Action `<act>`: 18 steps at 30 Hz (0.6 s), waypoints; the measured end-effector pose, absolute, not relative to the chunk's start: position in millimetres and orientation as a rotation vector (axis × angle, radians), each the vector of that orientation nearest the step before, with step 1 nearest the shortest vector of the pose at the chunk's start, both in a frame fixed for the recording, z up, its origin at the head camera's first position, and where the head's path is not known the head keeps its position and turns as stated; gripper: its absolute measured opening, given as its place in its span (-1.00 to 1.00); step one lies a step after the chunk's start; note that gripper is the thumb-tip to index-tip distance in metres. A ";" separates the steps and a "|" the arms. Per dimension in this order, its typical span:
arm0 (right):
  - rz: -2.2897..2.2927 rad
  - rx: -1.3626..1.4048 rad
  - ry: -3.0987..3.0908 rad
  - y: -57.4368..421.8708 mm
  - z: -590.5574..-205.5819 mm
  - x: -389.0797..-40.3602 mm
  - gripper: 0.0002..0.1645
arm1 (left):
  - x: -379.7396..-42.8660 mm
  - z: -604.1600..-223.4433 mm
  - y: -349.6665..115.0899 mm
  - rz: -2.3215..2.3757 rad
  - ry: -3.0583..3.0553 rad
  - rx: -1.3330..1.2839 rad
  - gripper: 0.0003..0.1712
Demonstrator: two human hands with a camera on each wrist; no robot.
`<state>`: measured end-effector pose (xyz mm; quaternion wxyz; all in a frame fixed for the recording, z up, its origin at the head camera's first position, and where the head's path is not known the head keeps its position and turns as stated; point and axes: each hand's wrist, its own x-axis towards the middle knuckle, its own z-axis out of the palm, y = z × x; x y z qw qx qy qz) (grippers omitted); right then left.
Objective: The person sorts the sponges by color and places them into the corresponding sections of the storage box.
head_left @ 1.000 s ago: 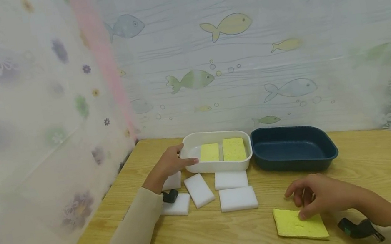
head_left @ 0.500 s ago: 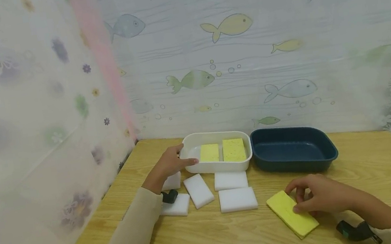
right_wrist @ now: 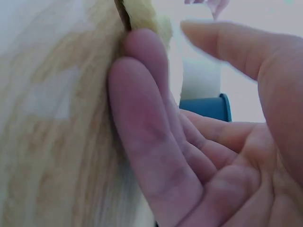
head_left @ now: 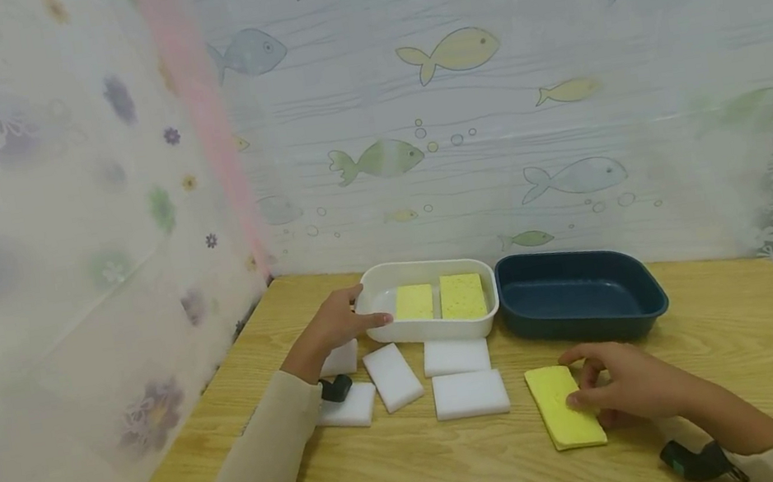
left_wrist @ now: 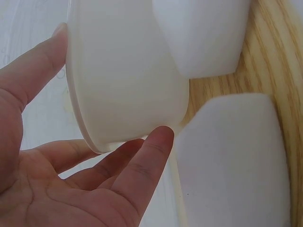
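My left hand (head_left: pixel 338 321) grips the left end of a white basin (head_left: pixel 437 329), thumb along the front wall and fingers toward the back. The left wrist view shows its fingers against the basin's wall (left_wrist: pixel 128 75). Inside the basin lie two yellow sponges (head_left: pixel 414 302). Over at the right, my right hand (head_left: pixel 628 381) holds a flat yellow sponge (head_left: pixel 562 414) by its right side, thumb over its top. Close up in the right wrist view, the fingers (right_wrist: pixel 137 99) lie low along the tabletop, with the sponge's edge (right_wrist: pixel 144 16) at their tips.
Several white sponges (head_left: pixel 393 376) lie on the wooden table (head_left: pixel 421 469) before the white basin. Right beside that basin stands a dark blue basin (head_left: pixel 579 325). A fish-patterned curtain (head_left: pixel 367 110) hangs behind the table, and a flowered one (head_left: pixel 62 281) at the left.
The yellow sponge under my right hand has turned from lying crosswise to nearly lengthwise and shifted slightly left and away from me. My left hand and both basins stay put.
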<state>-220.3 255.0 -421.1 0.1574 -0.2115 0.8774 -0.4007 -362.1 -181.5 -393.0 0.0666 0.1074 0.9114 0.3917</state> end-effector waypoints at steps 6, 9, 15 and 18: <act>-1.200 -0.690 2.342 264.1 -420.6 -220.0 0.11 | -358.1 -389.6 -179.8 1.192 2.743 0.323 0.18; -1.203 -0.718 2.280 266.9 -419.0 -218.8 0.23 | -358.3 -389.8 -180.1 1.192 2.744 0.325 0.17; -1.170 -0.767 2.267 265.8 -417.1 -215.3 0.33 | -359.1 -391.4 -181.0 1.185 2.749 0.314 0.19; -1.171 -0.761 2.271 264.7 -417.4 -214.1 0.32 | -358.7 -391.4 -180.5 1.191 2.746 0.312 0.19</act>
